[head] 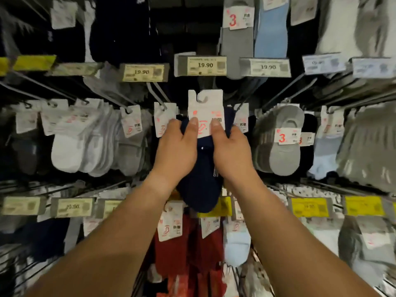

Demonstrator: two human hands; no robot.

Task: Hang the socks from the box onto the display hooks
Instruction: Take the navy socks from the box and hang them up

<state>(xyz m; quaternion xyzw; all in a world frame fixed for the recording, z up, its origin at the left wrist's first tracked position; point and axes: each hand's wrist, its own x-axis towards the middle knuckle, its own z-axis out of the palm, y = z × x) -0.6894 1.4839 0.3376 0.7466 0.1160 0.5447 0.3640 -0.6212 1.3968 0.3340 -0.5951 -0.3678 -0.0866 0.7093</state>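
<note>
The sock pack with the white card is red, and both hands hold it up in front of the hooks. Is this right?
Not quite: the sock pack is dark navy, not red, as the head view shows. The rest holds: the left hand and right hand grip it by its white card before the hooks.

Price labels marked 19.90 (205,65) run along the upper rail. Yellow price labels (309,207) sit on the lower rail at right. White socks (70,146) hang at left, grey no-show socks (282,146) at right with a tag marked 3 (286,137). Red socks (182,249) hang lowest at centre, a pale blue pair (236,247) just beside them.
</note>
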